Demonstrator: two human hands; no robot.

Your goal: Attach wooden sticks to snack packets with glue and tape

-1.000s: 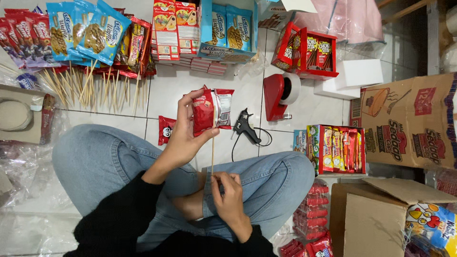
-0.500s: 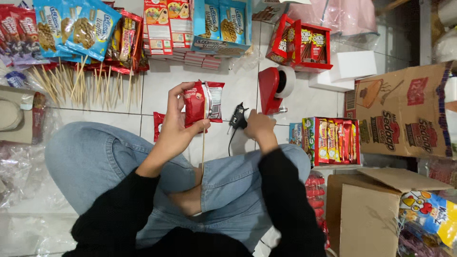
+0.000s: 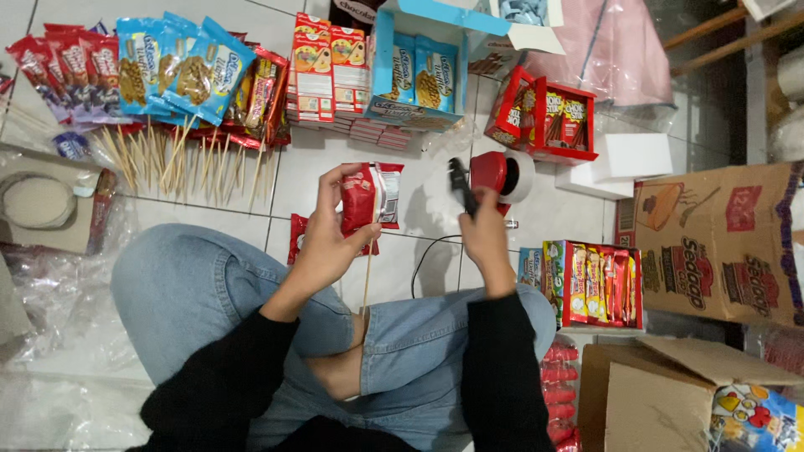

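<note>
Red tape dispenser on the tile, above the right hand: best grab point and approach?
Grip the tape dispenser's red body across its narrow sides, coming straight down from above. It sits flat on the tiled floor with the white tape roll at its right end, so the roll-free left part seems the firmer hold. The right hand, holding the black glue gun, partly covers that end now.

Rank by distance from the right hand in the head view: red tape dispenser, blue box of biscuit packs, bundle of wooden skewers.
From the right hand:
1. red tape dispenser, just above it.
2. blue box of biscuit packs, farther up, slightly left.
3. bundle of wooden skewers, far left.
</note>
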